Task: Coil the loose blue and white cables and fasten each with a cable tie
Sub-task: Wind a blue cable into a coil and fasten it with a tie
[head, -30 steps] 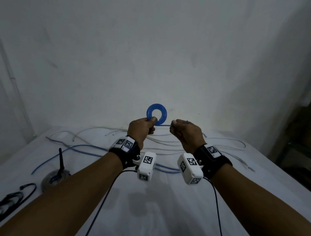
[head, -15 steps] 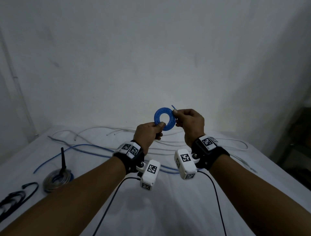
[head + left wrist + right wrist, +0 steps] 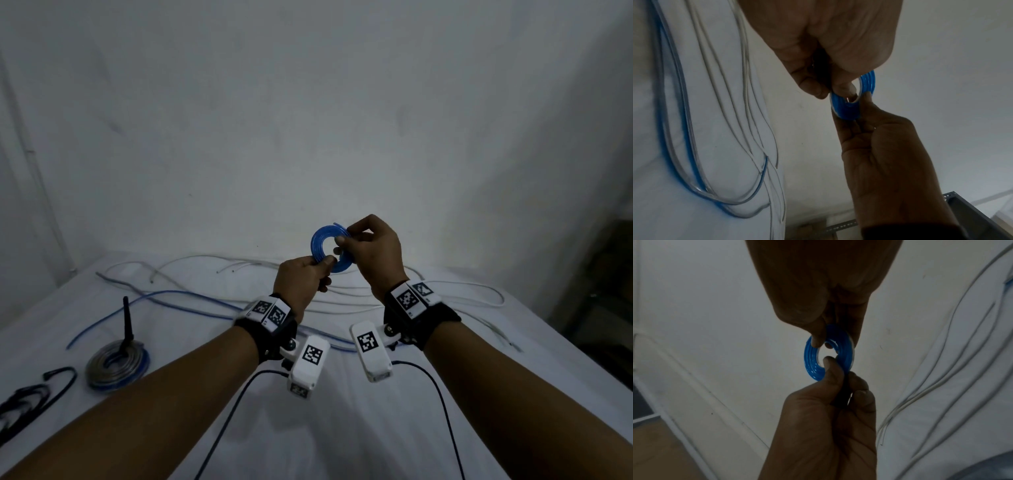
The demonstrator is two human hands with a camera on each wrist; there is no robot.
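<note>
- We see both hands — left hand, right hand — pinching one blue coil.
- Only the head view shows a second, tied coil on the counter.

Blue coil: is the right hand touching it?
Touching. The right wrist view shows the right hand pinching the top of the blue coil between thumb and fingers.

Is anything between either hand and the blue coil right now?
Nothing visible. The left hand pinches the blue coil at its lower edge and the right hand grips its right side, both directly on the coil, held up above the table.
</note>
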